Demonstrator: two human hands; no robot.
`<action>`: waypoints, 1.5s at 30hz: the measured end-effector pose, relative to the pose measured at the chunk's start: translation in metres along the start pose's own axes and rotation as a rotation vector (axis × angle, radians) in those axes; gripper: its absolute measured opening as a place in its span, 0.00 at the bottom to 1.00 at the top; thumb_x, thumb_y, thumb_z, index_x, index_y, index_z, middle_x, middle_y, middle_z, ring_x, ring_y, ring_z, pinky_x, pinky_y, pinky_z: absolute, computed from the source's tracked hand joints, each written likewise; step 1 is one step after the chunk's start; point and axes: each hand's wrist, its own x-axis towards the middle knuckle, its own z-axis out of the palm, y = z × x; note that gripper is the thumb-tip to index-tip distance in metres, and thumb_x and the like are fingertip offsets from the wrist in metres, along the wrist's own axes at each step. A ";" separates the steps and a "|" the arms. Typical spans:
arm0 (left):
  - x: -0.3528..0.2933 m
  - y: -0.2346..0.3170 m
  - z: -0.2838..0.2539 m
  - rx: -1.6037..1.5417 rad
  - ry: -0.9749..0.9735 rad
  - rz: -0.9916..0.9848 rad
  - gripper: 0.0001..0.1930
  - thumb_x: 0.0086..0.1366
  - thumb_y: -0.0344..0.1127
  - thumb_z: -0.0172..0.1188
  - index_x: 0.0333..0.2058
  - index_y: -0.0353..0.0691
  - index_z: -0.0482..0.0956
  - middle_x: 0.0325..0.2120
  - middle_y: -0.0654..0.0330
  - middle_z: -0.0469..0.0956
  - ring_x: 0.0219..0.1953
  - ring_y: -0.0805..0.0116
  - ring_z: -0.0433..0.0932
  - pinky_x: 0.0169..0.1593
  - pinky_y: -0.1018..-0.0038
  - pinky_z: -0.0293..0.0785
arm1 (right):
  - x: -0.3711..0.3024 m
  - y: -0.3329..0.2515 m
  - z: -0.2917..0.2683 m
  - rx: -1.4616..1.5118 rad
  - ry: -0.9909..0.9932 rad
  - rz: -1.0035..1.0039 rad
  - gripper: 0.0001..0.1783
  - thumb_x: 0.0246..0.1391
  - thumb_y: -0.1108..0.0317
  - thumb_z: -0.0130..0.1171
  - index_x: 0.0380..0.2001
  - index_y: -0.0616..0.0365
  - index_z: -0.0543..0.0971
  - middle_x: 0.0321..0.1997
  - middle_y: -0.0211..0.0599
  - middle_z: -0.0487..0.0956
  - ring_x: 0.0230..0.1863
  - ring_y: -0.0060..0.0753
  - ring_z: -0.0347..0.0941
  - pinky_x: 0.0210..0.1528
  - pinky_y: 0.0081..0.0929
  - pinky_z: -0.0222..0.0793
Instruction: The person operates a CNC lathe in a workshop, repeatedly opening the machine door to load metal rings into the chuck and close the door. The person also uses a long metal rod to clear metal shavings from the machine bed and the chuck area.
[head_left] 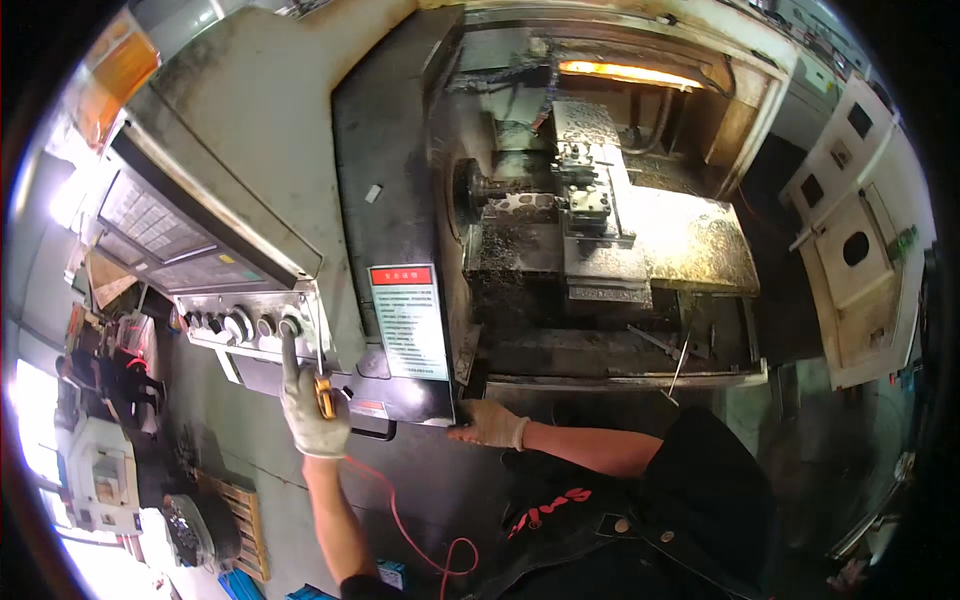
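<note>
My left hand (316,420), in a pale work glove, holds an orange and black air blow gun (324,398) whose thin nozzle points up. Its index finger stretches to a round push button (289,327) at the right end of the control panel (240,322). A red hose (392,505) trails from below this hand. My right hand (492,425), gloved too, grips the lower right edge of the dark machine door (395,200); its fingertips are partly hidden. Right of the door, the lathe's chuck (466,192) faces a tool post (588,203) on the carriage.
A lamp (630,73) glows inside the machine above a chip-covered bed cover (700,240). A thin rod (680,365) leans over the front rim. The door carries a printed notice (410,320) and a black handle (378,432). A wooden pallet (245,525) lies at lower left.
</note>
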 end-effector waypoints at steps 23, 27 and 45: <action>-0.181 0.211 0.152 -0.629 0.284 -0.802 0.27 0.45 0.16 0.49 0.48 0.33 0.63 0.26 0.67 0.64 0.26 0.80 0.62 0.35 0.83 0.62 | -0.139 0.082 -0.070 -0.209 0.199 -0.235 0.32 0.42 0.51 0.56 0.46 0.63 0.68 0.40 0.54 0.73 0.41 0.52 0.71 0.44 0.39 0.66; -0.231 0.230 0.164 -0.539 0.229 -0.855 0.24 0.44 0.19 0.49 0.45 0.34 0.64 0.25 0.66 0.64 0.26 0.78 0.63 0.34 0.83 0.62 | -0.179 0.098 -0.089 -0.200 0.199 -0.261 0.33 0.43 0.50 0.55 0.47 0.63 0.67 0.44 0.54 0.72 0.45 0.51 0.69 0.46 0.39 0.65; -0.472 0.253 0.218 0.188 -0.748 -1.404 0.11 0.51 0.35 0.52 0.32 0.37 0.75 0.27 0.53 0.77 0.32 0.62 0.76 0.35 0.69 0.69 | -0.252 0.133 -0.136 -0.247 0.192 -0.294 0.29 0.45 0.53 0.55 0.46 0.62 0.66 0.46 0.49 0.70 0.45 0.50 0.69 0.44 0.39 0.66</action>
